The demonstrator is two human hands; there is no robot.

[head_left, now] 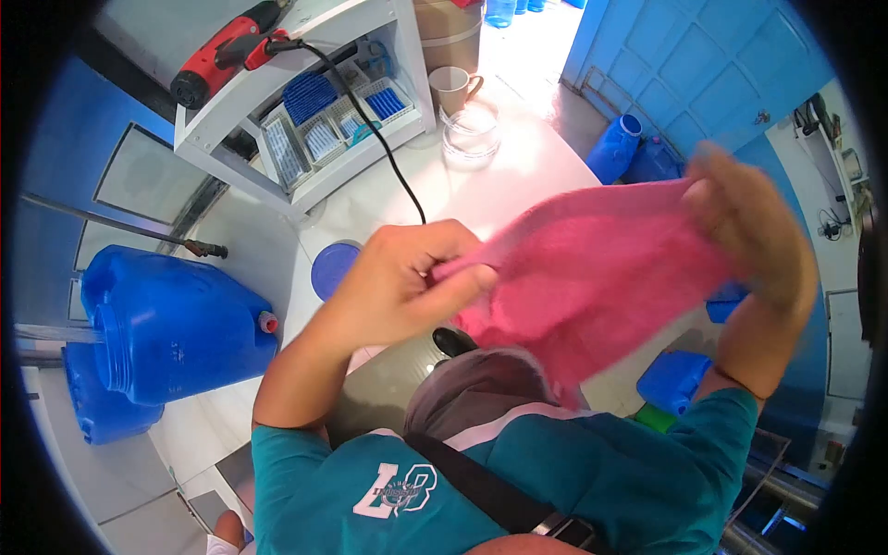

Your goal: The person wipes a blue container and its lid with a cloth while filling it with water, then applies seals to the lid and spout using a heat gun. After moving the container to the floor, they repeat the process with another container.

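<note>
Hands: two. The left hand (416,277) is closed, thumb against bent fingers, on one end of the cloth's top edge. The right hand (751,222) is blurred; its fingers are bent around the opposite end of that edge, but the closure of each finger cannot be told. Cloth (592,268): one, pink, spread between the hands in front of the body, lower part hanging loose.

Shirt (573,472): one, teal, crossed by one black strap (481,487).

Table (546,153): one, pale and glossy, beyond the cloth. It carries one mug (449,88) and clear glassware (470,143), just beside each other; the number of glass pieces cannot be told.

Shelf (413,74): one, white, left of the mug. On top: one red and black power tool (222,57). Inside: several baskets (384,100) with blue items. One black cord (404,176) hangs in front.

Left side: two blue jugs (194,319), one larger in view, and one blue disc (334,269) near the left forearm. One rod (120,225) points inward above the jugs.

Right side: one blue door (694,74), two blue containers (617,151) at its foot, and one blue can (673,379) near the right elbow.

Floor (157,462): pale tile.
</note>
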